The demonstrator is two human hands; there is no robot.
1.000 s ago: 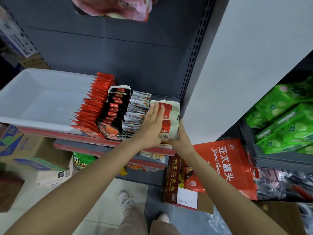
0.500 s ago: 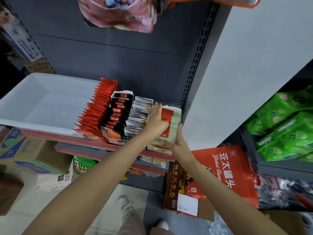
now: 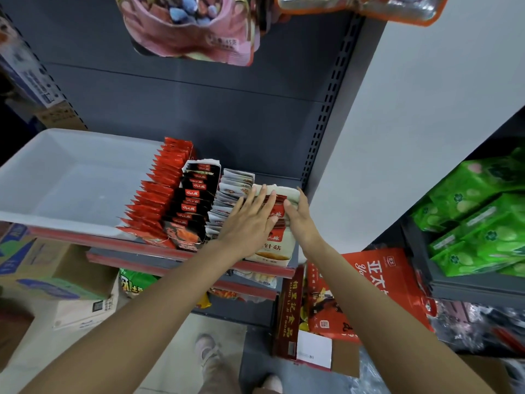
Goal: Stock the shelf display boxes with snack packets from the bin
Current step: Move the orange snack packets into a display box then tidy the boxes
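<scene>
On the shelf stand rows of snack packets: red packets (image 3: 162,194), a black display box (image 3: 196,200) of black packets, white packets (image 3: 233,186), and a white display box (image 3: 272,251) at the right end with red-and-white packets (image 3: 277,207). My left hand (image 3: 250,220) lies flat with straight fingers on top of the packets in the white box. My right hand (image 3: 298,217) rests against the box's right side, thumb on the packets' top edge. The clear plastic bin (image 3: 56,180) sits on the shelf to the left, with nothing visible inside.
The shelf's red front edge (image 3: 142,245) runs below the boxes. A white pillar (image 3: 397,137) stands right of the boxes. Green packs (image 3: 483,217) fill the right shelving. A red bag (image 3: 383,285) and cardboard cartons (image 3: 42,268) stand on the floor. Pink bags (image 3: 193,29) hang above.
Both hands have slid a little toward the back of the white box, pressing the packets. The camera view has tilted upward slightly.
</scene>
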